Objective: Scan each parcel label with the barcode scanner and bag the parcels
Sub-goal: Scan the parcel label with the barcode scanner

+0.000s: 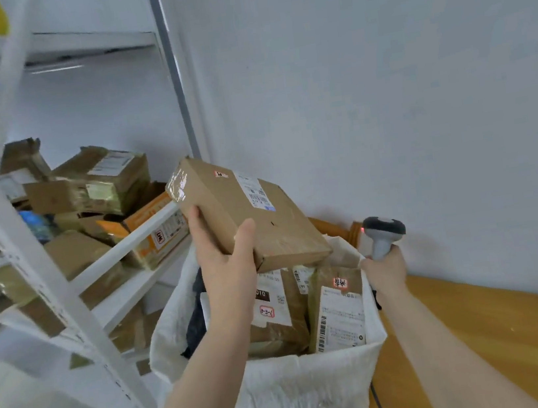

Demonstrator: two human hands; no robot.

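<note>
Above the open mouth of the white bag I hold a flat brown parcel in my left hand. The thumb lies on its top face and the fingers curl under its near-left edge, so the grip is firm. The parcel's long axis runs on a diagonal, from the upper end near the shelf down to the lower end near the scanner. Its broad face is turned up toward me, and the white label on that face runs along the same diagonal.

My right hand is closed round the scanner's grey handle, just right of the bag and over the wooden table. The handle stands upright, and the dark head points left toward the parcel, with a red light showing on that side.

Inside the bag, more parcels stand on end with their labels facing me. Other boxes are piled on the shelf to the left.
</note>
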